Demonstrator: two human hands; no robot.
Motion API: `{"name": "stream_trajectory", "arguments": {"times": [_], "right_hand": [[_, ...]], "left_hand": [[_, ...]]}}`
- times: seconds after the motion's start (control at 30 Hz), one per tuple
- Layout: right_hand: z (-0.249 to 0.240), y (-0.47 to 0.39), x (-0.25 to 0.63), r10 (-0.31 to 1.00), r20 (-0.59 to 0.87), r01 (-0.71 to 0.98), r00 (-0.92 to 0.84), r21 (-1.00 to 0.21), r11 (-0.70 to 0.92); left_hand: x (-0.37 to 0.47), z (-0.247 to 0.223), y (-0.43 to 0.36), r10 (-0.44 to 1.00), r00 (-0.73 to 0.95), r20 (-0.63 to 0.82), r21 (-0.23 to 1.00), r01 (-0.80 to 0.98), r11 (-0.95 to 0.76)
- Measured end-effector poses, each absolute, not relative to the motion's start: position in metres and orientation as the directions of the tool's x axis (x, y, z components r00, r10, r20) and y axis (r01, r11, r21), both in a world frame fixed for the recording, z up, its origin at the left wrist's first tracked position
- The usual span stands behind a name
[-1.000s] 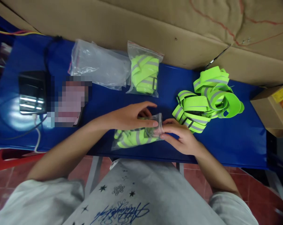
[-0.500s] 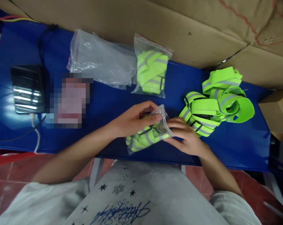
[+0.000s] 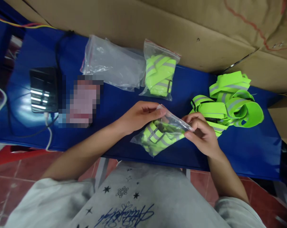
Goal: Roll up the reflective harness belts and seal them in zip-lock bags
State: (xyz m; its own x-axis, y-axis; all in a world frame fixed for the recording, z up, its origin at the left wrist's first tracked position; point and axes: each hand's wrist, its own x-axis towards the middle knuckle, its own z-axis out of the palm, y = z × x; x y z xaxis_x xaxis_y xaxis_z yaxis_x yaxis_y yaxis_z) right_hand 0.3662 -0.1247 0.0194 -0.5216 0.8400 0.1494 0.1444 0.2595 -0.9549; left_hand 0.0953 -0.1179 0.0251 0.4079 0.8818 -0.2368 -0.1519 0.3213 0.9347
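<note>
A clear zip bag with a neon-yellow reflective strap folded inside hangs between my hands, over the front of the table. My left hand pinches the left end of the bag's top edge between thumb and fingers. At the right end of that edge, my right hand grips the corner. The bag's top is stretched taut between them. Behind my right hand lies a loose pile of neon-yellow reflective straps with grey stripes and black buckles.
On the blue table, a filled zip bag lies beside a stack of flat clear bags. A black device with cables and a blurred-out item are at left. Cardboard borders the back; a cardboard box stands at right.
My hands have moved apart, pulling the bag's top edge straight between them. The right hand has shifted right and now grips the corner. The whole view has shifted slightly.
</note>
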Motion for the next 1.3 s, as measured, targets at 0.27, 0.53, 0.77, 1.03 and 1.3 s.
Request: {"name": "stream_trajectory", "arguments": {"times": [0.27,0.53,0.77,1.03,1.3], "right_hand": [[0.016,-0.131,0.356,0.960,-0.055,0.110,-0.275,-0.994,-0.026],[0.017,-0.134,0.356,0.925,-0.062,0.170,-0.376,-0.985,0.003],[0.019,-0.136,0.352,0.942,-0.014,0.175,-0.336,-0.983,0.048],[0.020,-0.136,0.353,0.964,0.027,0.213,-0.264,-0.973,0.085],[0.012,-0.139,0.357,0.949,0.083,0.297,-0.305,-0.938,0.177]], "left_hand": [[0.105,0.021,-0.124,0.983,0.171,-0.067,0.998,0.021,0.065],[0.104,0.020,-0.126,0.996,-0.004,-0.094,0.995,0.021,0.094],[0.108,0.025,-0.127,0.999,-0.029,-0.032,0.992,0.123,0.036],[0.110,0.020,-0.131,0.997,-0.070,-0.042,0.997,0.065,0.046],[0.109,0.020,-0.130,0.995,0.066,-0.073,0.996,-0.042,0.076]]}}
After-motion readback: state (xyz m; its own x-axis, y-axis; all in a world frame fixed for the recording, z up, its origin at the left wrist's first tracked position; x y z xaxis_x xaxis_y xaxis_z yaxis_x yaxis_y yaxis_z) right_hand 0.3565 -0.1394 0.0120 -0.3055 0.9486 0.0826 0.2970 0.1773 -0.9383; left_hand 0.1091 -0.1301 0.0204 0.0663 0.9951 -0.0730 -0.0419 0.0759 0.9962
